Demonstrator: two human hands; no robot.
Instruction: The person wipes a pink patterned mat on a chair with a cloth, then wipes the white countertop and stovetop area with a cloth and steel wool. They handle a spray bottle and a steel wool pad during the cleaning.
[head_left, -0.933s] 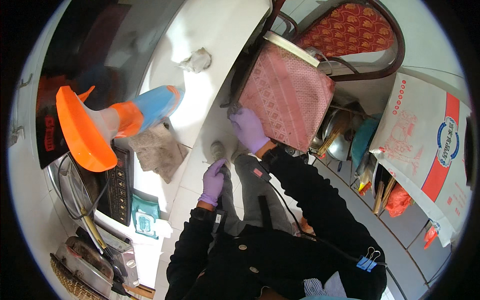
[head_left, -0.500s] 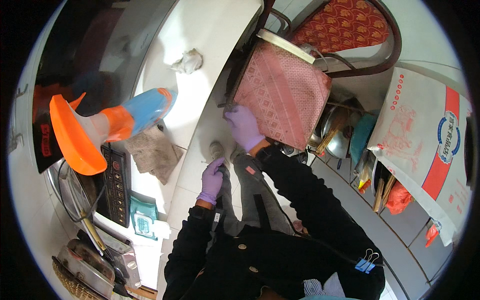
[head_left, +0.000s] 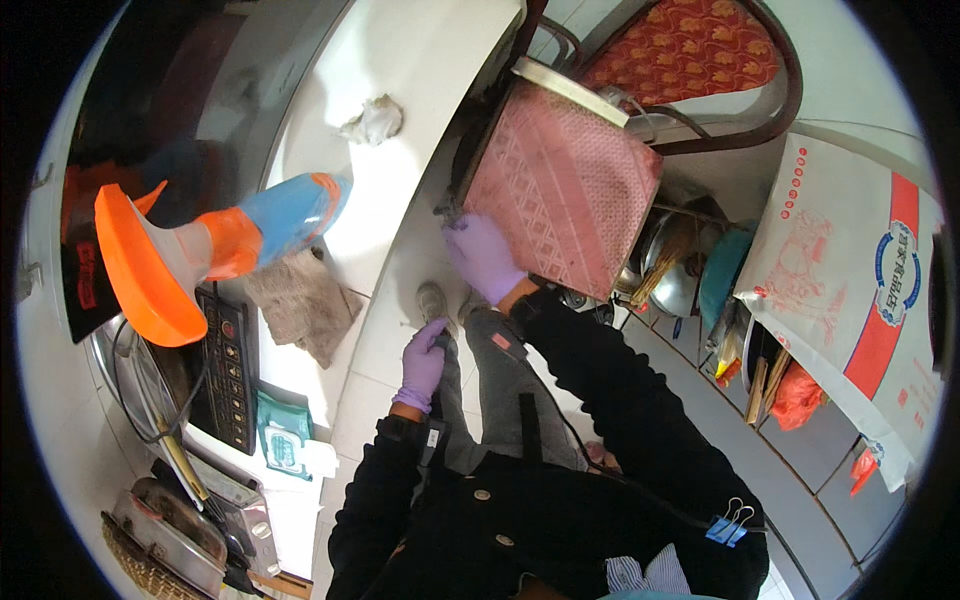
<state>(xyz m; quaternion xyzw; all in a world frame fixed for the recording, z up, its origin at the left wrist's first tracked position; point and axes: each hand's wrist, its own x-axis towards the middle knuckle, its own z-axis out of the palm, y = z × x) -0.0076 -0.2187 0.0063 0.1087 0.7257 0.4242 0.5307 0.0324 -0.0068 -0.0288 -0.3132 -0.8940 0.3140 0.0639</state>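
Observation:
In a purple glove, my right hand (head_left: 484,262) is closed at the near left corner of a pink patterned seat or box top (head_left: 565,185). A small dark grey bit (head_left: 449,210) shows by its fingertips, and I cannot make out what it is. Lower and to the left, my left hand (head_left: 421,372), gloved in purple too, hangs over the floor by my left leg. Its fingers are curled in, and no object shows in them. A spray bottle (head_left: 290,222) with blue liquid and an orange head stands on the white counter, left of both hands.
On the counter lie a crumpled white wad (head_left: 375,121), a grey-brown cloth (head_left: 305,305), a wipes pack (head_left: 285,438) and a black cooktop (head_left: 222,375). At right are a red-patterned chair (head_left: 690,50), a large white bag (head_left: 835,270) and a metal pot (head_left: 672,275).
My right hand has shifted slightly down and to the left at the pink top's corner. The left hand has hardly moved.

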